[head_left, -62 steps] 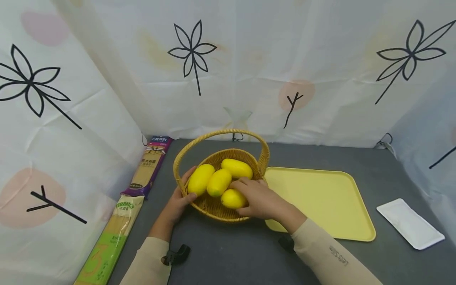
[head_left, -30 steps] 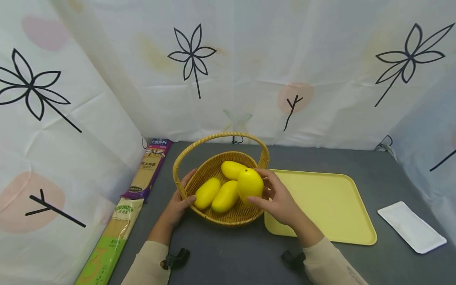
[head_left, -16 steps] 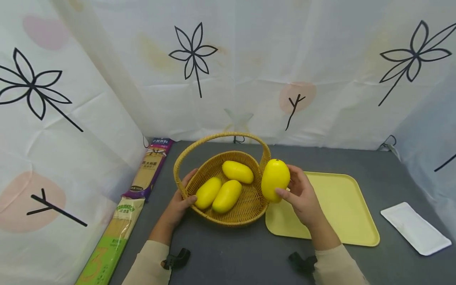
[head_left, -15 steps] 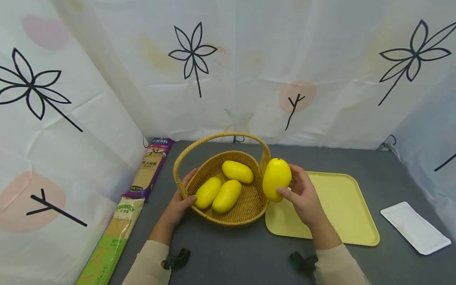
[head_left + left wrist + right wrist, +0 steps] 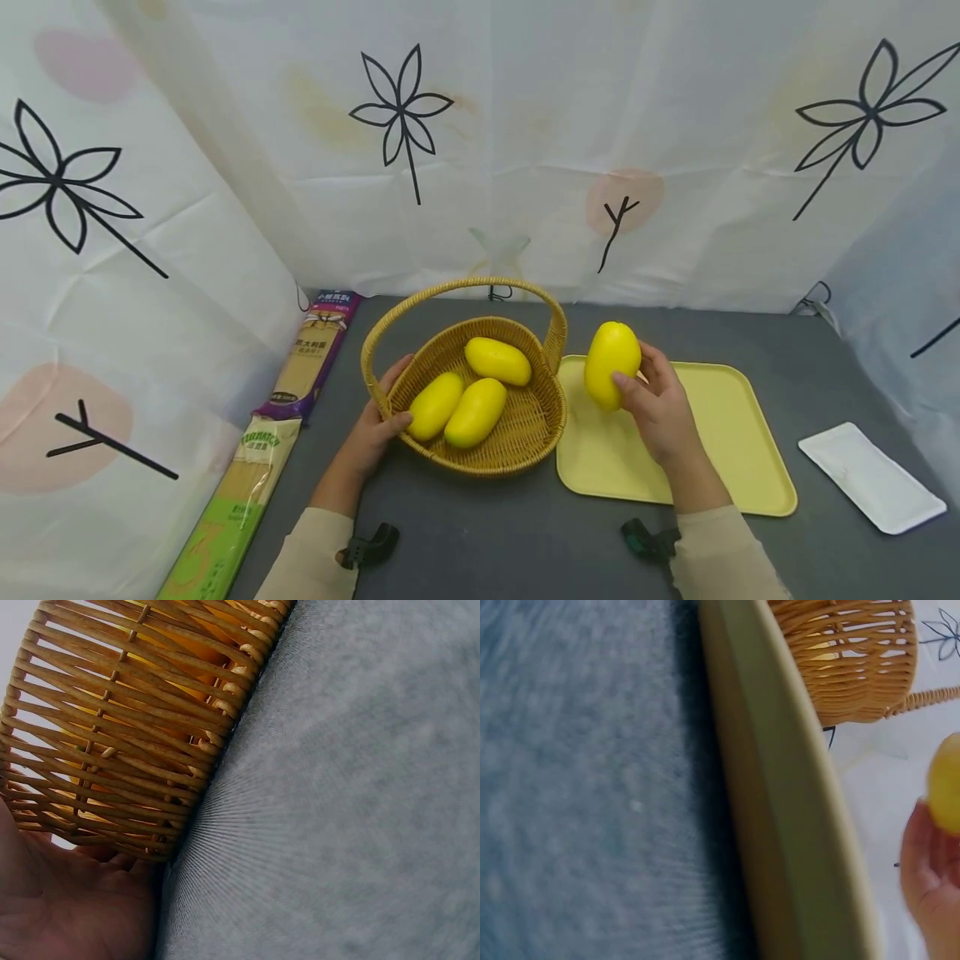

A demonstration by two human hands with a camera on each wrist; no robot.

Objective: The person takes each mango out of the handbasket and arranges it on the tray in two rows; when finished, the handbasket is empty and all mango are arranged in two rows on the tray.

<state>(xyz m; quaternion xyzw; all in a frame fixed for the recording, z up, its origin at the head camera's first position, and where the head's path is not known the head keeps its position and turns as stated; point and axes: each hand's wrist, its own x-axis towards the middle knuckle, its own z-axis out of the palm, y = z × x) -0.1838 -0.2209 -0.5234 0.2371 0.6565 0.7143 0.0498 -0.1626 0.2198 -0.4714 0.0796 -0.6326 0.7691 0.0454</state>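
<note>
A wicker basket (image 5: 534, 421) with a tall arched handle stands mid-table in the head view, three yellow mangoes (image 5: 477, 412) lying in it. My left hand (image 5: 372, 433) grips its left side, thumb over the rim and fingers outside. In the left wrist view that palm (image 5: 75, 907) lies against the woven wall (image 5: 112, 735). My right hand (image 5: 663, 412) holds another mango (image 5: 611, 367) upright between thumb and fingers, above the left part of a yellow tray (image 5: 738, 442). The right wrist view catches this mango (image 5: 946, 787) at its right edge, beyond the tray's rim (image 5: 780, 787).
Two pasta packets, one purple (image 5: 311, 354) and one green (image 5: 213, 525), lie along the left edge of the grey table (image 5: 480, 542). A small white tray (image 5: 873, 479) is at the far right. White patterned curtains (image 5: 525, 125) enclose the back and sides.
My right hand has lifted a mango out of the basket and carried it rightward over the yellow tray. The mangoes left in the basket have shifted. My left hand keeps its hold on the basket.
</note>
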